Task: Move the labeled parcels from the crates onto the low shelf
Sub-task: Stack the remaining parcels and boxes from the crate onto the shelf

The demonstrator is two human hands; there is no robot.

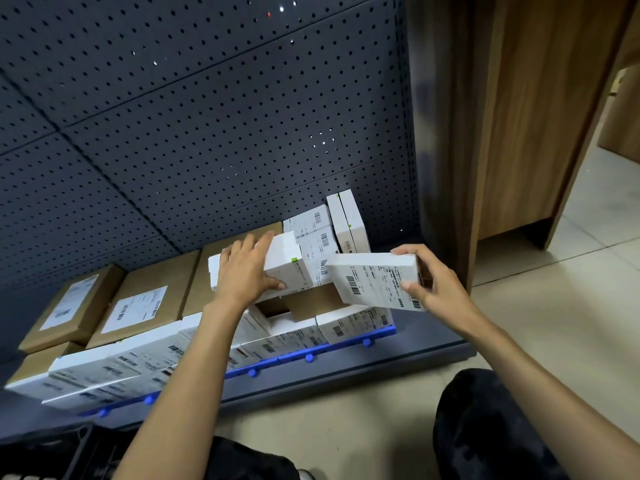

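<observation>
Mid-placement atm. My right hand (429, 282) pinches a labeled box (374, 282) by its end, tilted, above the shelf (346, 368). Left hand (247, 271) grips a white box (287, 268) just left of that. Next imo: level it and lower it into the gap (311, 301) underneath.

Left grip (247, 271) clasping palm-down, right grip (427, 275) pinching thumb against fingers, both forearms (194, 358) bare, outstretched
</observation>
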